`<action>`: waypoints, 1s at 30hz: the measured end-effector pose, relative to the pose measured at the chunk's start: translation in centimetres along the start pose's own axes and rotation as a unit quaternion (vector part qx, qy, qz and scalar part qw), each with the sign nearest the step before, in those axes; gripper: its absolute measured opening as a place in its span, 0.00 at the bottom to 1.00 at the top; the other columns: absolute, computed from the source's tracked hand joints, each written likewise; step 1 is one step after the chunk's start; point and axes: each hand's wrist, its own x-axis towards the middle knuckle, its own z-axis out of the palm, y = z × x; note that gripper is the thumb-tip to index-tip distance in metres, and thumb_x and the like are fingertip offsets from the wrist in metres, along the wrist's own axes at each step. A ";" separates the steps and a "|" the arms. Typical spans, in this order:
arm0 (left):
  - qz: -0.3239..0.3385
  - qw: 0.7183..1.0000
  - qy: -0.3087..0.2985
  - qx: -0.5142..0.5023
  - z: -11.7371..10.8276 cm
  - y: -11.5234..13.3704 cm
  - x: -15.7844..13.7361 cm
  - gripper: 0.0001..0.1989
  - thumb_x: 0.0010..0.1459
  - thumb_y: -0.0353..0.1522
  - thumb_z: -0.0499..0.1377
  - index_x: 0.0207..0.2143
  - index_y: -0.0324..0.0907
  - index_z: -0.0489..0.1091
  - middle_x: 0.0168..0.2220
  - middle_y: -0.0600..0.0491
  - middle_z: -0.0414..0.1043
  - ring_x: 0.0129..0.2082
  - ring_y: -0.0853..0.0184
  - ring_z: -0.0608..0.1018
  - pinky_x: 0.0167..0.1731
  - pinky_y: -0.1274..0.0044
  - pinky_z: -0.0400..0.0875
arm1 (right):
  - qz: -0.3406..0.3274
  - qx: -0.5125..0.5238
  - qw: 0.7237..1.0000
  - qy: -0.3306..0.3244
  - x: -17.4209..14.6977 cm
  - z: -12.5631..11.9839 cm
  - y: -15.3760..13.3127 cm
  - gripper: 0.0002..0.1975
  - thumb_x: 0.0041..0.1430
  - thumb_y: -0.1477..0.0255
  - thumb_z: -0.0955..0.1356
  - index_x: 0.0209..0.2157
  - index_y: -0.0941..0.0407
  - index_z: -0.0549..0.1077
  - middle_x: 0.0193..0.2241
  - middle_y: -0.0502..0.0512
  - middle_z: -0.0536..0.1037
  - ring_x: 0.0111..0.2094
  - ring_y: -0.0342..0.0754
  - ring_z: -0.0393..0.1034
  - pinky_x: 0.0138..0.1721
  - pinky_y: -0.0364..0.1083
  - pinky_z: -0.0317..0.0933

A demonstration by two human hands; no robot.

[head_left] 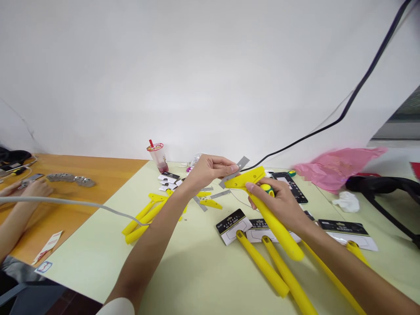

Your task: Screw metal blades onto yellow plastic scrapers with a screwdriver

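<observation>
Co-worker's hand (38, 189): well left of the left hand (210, 169).
Yellow tools (141, 221): beside the left forearm.
Cup (159, 158): red-strawed, beyond the left hand.
Left hand: fingertips pinching a metal blade (243, 163) at the head of the yellow scraper (277, 227), between both hands.
Right hand (284, 201): gripping that scraper; green-and-yellow handle (267, 189) at its fingers.
Phone (297, 192): just beyond right hand.
Pink bag (337, 167): farther right.
</observation>
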 end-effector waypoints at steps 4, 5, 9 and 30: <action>-0.011 1.000 -0.017 0.009 0.4 -0.2 0.0 0.19 0.52 0.43 0.76 0.44 0.42 0.87 0.36 0.48 0.86 0.37 0.62 0.83 0.40 0.74 0.75 | 0.023 0.028 0.999 -0.035 -0.2 0.4 0.1 0.25 0.69 0.51 0.70 0.23 0.54 0.72 0.21 0.49 0.77 0.22 0.44 0.67 0.25 0.45 0.59; -0.013 1.000 -0.022 0.007 0.5 -0.1 0.0 0.20 0.52 0.43 0.76 0.44 0.42 0.87 0.37 0.48 0.86 0.39 0.61 0.84 0.42 0.73 0.76 | 0.027 0.031 0.998 -0.042 -0.2 0.4 0.1 0.25 0.69 0.51 0.70 0.24 0.54 0.72 0.21 0.49 0.77 0.21 0.44 0.66 0.25 0.45 0.59; -0.002 0.999 -0.035 -0.004 0.8 0.4 -0.5 0.20 0.53 0.44 0.75 0.45 0.43 0.87 0.42 0.45 0.86 0.47 0.56 0.85 0.49 0.69 0.78 | 0.020 0.023 0.998 -0.051 -0.2 0.5 0.2 0.25 0.69 0.51 0.69 0.24 0.54 0.72 0.21 0.49 0.77 0.20 0.43 0.64 0.24 0.45 0.58; 0.042 0.977 -0.120 0.170 -0.4 2.3 -1.9 0.15 0.58 0.43 0.71 0.40 0.43 0.86 0.35 0.48 0.83 0.34 0.65 0.80 0.33 0.76 0.73 | -0.040 -0.009 0.999 -0.017 0.0 1.2 1.2 0.23 0.67 0.56 0.70 0.22 0.55 0.75 0.24 0.51 0.76 0.27 0.47 0.69 0.31 0.45 0.63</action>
